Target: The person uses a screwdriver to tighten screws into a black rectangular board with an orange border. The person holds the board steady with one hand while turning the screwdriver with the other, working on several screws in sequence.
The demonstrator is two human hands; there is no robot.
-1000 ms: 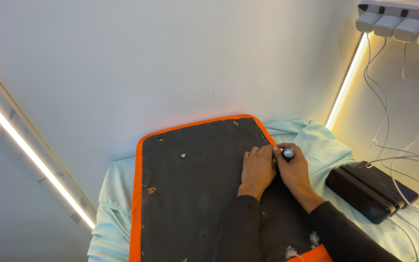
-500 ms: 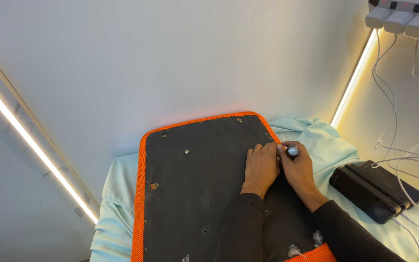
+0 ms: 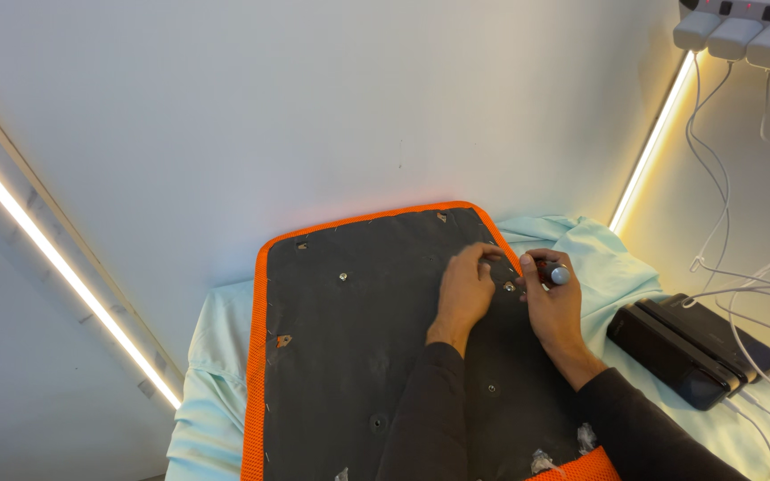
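Observation:
A dark grey panel with an orange mesh border point(image 3: 358, 330) lies face down on a pale green cloth point(image 3: 216, 356). Several small screws and staples dot its surface. My left hand point(image 3: 462, 289) rests near the panel's far right edge, fingertips pinching at the orange rim; what they hold I cannot make out. My right hand point(image 3: 552, 307) sits just beside it, shut on a small tool with a round silver end point(image 3: 560, 275), likely a screwdriver, tilted away from the panel.
Dark flat power banks point(image 3: 692, 349) lie on the cloth to the right, with white cables point(image 3: 724, 232) running up to chargers point(image 3: 746, 31) on the wall. Lit strips run along the left wall point(image 3: 55, 267) and right corner point(image 3: 648, 151).
My left hand slid up toward the panel's edge and its fingers curled. My right hand drew slightly right, tilting the silver-ended tool away, uncovering a screw between the hands.

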